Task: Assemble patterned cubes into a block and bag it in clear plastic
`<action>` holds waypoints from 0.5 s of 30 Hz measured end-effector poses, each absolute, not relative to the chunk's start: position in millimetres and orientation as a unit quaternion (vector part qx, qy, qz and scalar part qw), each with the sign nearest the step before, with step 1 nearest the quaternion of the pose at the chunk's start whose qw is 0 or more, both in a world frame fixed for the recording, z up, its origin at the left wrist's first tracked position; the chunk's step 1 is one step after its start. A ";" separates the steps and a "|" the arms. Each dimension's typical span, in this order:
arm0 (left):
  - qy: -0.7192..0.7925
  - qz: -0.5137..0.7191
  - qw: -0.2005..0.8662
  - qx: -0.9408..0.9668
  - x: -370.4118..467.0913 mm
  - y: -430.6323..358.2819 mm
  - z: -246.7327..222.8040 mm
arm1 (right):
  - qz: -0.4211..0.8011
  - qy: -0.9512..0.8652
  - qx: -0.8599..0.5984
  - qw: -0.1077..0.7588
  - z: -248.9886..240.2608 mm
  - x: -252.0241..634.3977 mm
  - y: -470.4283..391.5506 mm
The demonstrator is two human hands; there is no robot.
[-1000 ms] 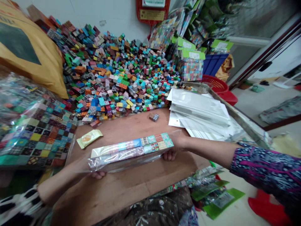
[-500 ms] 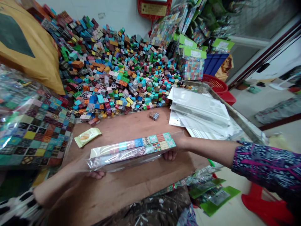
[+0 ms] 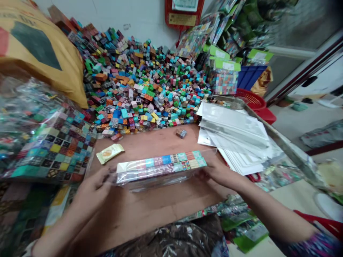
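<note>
Both my hands, left (image 3: 98,184) and right (image 3: 218,171), grip a bagged block strip (image 3: 160,167) over the brown surface (image 3: 150,207); block heap (image 3: 139,82) behind.

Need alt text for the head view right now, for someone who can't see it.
Both hands, left hand and right hand, grip the ends of a clear bag of coloured cubes over a brown table. Behind lies a big pile of loose cubes, with a stack of clear bags at right.

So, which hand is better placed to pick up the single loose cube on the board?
Right hand, probably: the loose cube lies nearer it; the left hand is farther.
</note>
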State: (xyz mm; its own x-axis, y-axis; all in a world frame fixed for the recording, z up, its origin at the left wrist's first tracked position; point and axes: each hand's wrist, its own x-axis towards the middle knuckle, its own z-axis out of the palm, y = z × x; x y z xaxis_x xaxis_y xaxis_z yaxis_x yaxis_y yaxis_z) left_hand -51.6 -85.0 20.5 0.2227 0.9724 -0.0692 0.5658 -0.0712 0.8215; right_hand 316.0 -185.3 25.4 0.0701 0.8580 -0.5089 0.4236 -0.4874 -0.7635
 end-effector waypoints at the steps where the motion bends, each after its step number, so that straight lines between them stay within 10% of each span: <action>1: 0.562 0.304 0.354 0.683 -50.8 -92.4 28.4 | 0.470 -0.462 -0.686 0.309 25.9 316.4 -190.9; 6: 0.372 0.348 0.478 0.716 -37.5 -120.8 39.2 | 0.449 -0.419 -0.511 0.602 19.9 297.5 -202.4; 15: 0.413 0.421 0.396 0.703 -5.6 -121.0 38.1 | 0.389 -0.501 -0.509 0.581 11.0 275.3 -194.3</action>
